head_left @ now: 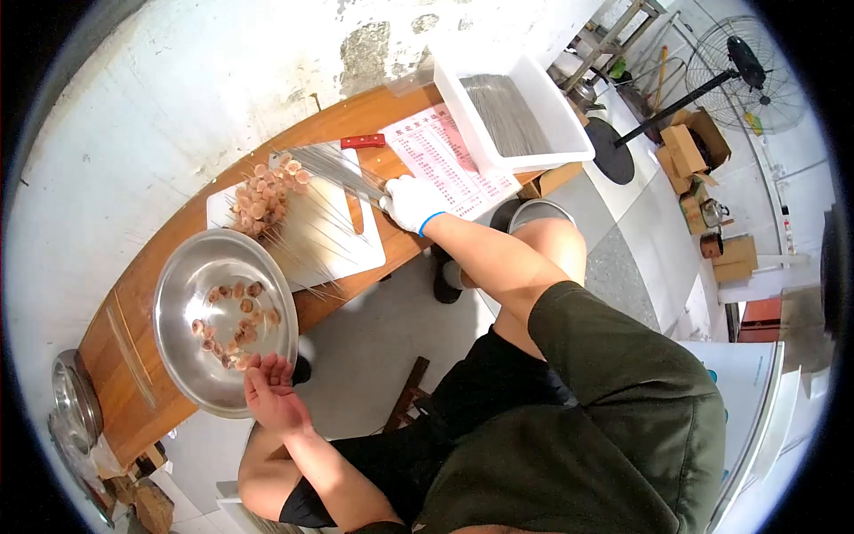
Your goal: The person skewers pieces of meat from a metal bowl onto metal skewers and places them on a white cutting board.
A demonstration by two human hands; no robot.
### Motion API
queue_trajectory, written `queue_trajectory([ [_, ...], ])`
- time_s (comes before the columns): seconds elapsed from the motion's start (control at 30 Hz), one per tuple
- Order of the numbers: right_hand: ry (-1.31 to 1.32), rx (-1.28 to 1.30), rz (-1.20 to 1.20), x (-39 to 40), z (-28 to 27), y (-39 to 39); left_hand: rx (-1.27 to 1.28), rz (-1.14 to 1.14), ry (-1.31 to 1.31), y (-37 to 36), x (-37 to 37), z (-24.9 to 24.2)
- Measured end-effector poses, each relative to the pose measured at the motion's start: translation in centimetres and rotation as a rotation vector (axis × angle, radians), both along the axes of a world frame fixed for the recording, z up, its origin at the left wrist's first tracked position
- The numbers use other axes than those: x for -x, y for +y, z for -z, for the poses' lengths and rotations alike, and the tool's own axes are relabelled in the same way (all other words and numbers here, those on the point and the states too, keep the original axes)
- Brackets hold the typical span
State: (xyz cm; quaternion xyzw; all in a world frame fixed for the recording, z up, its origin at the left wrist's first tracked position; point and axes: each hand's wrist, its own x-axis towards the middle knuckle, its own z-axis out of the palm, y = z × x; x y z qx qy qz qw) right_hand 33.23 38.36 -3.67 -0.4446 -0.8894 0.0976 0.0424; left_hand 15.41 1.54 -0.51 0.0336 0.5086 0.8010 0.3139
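Note:
My right hand (pixel 414 205), in a white glove with a blue cuff, is closed on a bundle of thin metal skewers (pixel 342 173) over the cutting board's right end. At the far ends of skewers is a cluster of round, brownish-pink food pieces (pixel 260 200), above the white cutting board (pixel 369 254). More loose skewers fan across the board. My bare left hand (pixel 274 396) is palm up at the near rim of a metal bowl (pixel 178 303), its fingers half bent and nothing visible in them. Similar round pieces (pixel 240 334) lie in the bowl.
A red-handled knife (pixel 363 141) lies behind the skewers. Beside it are a printed sheet (pixel 445 160) and a white bin (pixel 556 163) of skewers. Metal lids or bowls (pixel 76 400) sit at the wooden table's (pixel 116 392) left end. A fan (pixel 747 62) stands at right.

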Motion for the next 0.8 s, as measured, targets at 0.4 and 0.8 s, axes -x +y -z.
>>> queue_trajectory([
  [0.4,0.285,0.102,0.047,-1.2,1.0,0.9,0.033,-0.030,-0.004,0.8,-0.7,-0.8],
  [0.8,1.075,0.990,-0.039,-5.7,-5.6,-9.8,0.297,0.235,0.260,8.3,-4.0,-3.1],
])
